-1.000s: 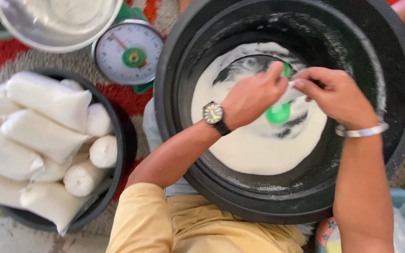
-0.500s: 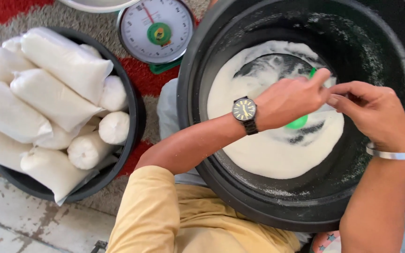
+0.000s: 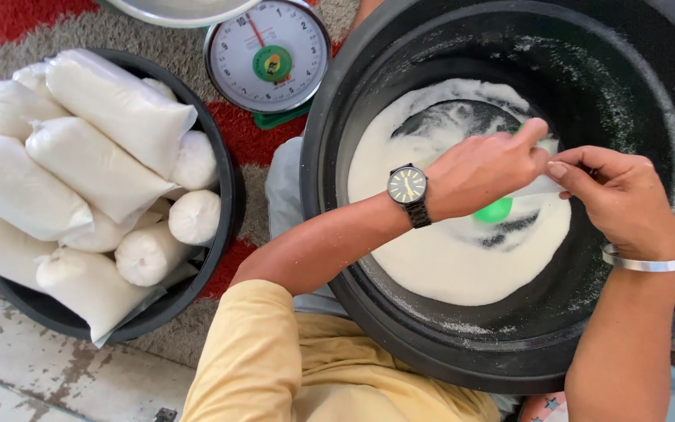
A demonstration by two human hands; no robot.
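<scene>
From my remote seat I see both forearms bare below the elbow. The left hand has a wristwatch at its wrist, with a round dark dial, pale hour marks and a black strap. The right hand has a plain, thin silver bangle at its wrist. Lower down I make out yellow cloth over the lap and knee, soft and creased.

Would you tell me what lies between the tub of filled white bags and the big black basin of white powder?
In the head view, a round dial scale on red-and-grey carpet sits between the tub and the basin.
</scene>
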